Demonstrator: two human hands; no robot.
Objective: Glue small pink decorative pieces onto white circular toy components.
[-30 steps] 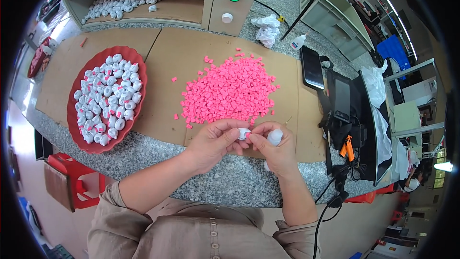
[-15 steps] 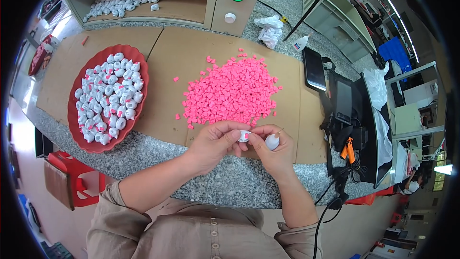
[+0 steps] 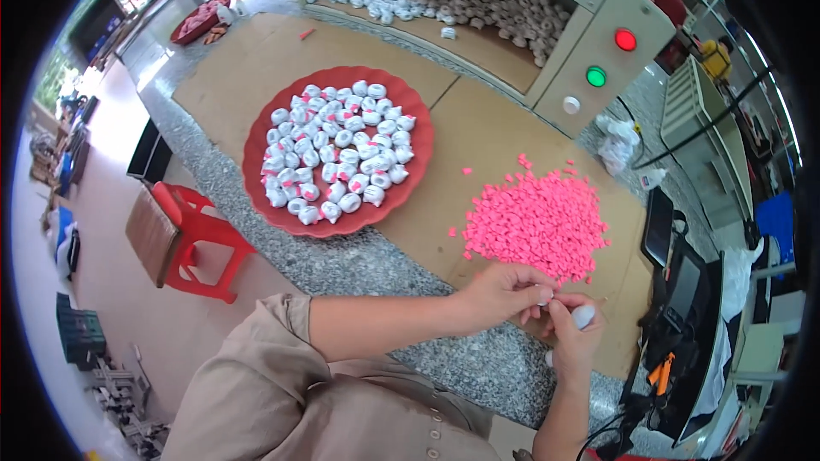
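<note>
My left hand (image 3: 506, 297) is closed, thumb and fingertips pinching a small white rounded piece (image 3: 544, 300) that is mostly hidden by the fingers. My right hand (image 3: 572, 333) meets it there, thumb against the left fingertips. Its curled fingers also hold a small white squeeze bottle (image 3: 583, 317) in the palm. Both hands are at the near edge of a heap of tiny bright pink pieces (image 3: 538, 222). Further left stands a red scalloped plate (image 3: 423, 119) with many white rounded pieces (image 3: 344, 137), several bearing pink bits.
Cardboard (image 3: 418, 230) covers part of the speckled stone table (image 3: 342, 260). Behind is a grey cabinet (image 3: 585, 43) with lit red and green lamps and white pieces inside. On the right lie a black phone-like device (image 3: 657, 226) and orange-handled tool (image 3: 662, 374). A red stool (image 3: 213, 260) stands left.
The whole view has swung left, so plate, heap and hands appear further right. My hands stay together on the white piece, which is now more covered by fingers.
</note>
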